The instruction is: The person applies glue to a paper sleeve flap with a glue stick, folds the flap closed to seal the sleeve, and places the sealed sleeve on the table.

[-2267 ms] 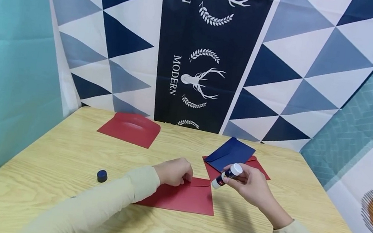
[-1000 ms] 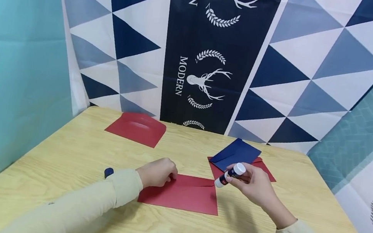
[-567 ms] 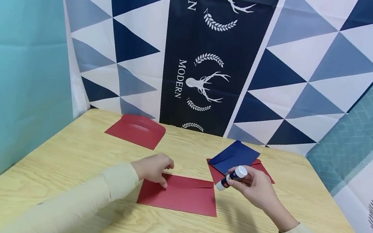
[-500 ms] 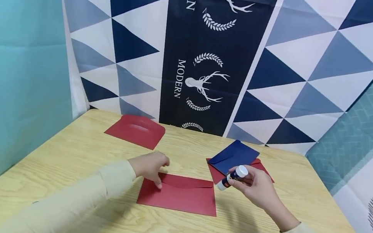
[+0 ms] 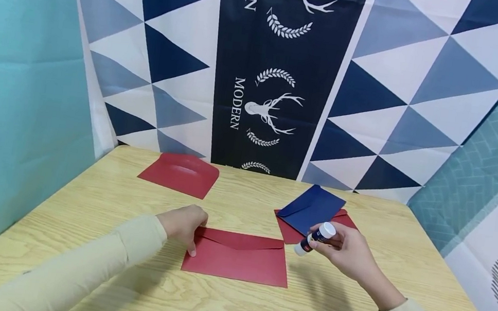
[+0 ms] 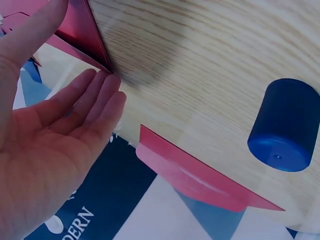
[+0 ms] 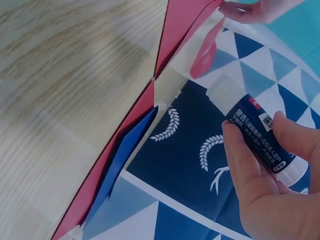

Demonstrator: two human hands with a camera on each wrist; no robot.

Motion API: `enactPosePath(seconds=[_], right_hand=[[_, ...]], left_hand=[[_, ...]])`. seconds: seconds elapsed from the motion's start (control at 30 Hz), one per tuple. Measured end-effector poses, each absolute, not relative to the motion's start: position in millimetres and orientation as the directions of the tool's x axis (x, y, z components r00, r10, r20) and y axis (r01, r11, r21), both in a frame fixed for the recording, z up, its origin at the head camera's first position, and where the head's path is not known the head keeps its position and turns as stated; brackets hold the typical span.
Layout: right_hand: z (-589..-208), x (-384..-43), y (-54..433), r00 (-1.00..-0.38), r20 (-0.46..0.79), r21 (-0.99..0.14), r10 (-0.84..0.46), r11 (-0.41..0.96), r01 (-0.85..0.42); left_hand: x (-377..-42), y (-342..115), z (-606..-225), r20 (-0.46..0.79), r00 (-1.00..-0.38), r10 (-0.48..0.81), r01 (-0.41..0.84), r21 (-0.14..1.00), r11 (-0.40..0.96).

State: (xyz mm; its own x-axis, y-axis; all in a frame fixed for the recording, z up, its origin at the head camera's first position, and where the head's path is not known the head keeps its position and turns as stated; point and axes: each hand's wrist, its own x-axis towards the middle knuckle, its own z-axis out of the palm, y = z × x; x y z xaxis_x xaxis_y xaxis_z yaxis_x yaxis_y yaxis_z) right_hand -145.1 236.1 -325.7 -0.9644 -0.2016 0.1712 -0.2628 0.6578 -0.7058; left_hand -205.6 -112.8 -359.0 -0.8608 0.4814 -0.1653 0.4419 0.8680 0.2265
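A red envelope (image 5: 237,265) lies in front of me, its pointed flap folded down along the far side. My left hand (image 5: 182,225) is at the envelope's left end, thumb over its face and fingers by the far left corner. In the left wrist view those fingers are loosely extended, with a wide gap to the thumb. My right hand (image 5: 351,253) holds a glue stick (image 5: 315,239) tilted above the table, right of the envelope. Its white end points down to the left; the right wrist view shows the dark printed label (image 7: 257,132) between thumb and fingers.
Another red envelope (image 5: 181,175) lies at the back left with its flap raised. At the back right a blue envelope (image 5: 314,210) overlaps a red one (image 5: 284,230). A dark blue cap (image 6: 285,125) stands on the wooden table (image 5: 230,309), hidden by the sleeve in the head view.
My left hand has slid left along the envelope's flap to its left end, and its fingers have loosened. The glue stick stays in my right hand, almost in place.
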Motion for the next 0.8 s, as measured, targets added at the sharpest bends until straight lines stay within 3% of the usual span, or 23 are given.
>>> enactPosePath(seconds=[0.27,0.5,0.6,0.8], right_hand=[[-325,-145,243,-0.972,0.163,-0.704,-0.17,0.67,-0.236],[-322,-144,249,-0.971,0.172,-0.709,-0.166,0.664,-0.239],[-322,-143,251,-0.973,0.164,-0.715,-0.161,0.66,-0.229],[-324,-141,257,-0.978,0.149,-0.714,-0.144,0.668,-0.208]], left_hand=[[-216,-117,-343,-0.3,-0.822,0.483,0.412,0.272,0.87],[-233,-125,-330,-0.485,-0.714,0.505,0.23,0.518,0.824],[-239,-127,-328,-0.482,-0.699,0.528,0.12,0.649,0.751],[-254,-123,-329,-0.37,-0.768,0.523,-0.012,0.824,0.566]])
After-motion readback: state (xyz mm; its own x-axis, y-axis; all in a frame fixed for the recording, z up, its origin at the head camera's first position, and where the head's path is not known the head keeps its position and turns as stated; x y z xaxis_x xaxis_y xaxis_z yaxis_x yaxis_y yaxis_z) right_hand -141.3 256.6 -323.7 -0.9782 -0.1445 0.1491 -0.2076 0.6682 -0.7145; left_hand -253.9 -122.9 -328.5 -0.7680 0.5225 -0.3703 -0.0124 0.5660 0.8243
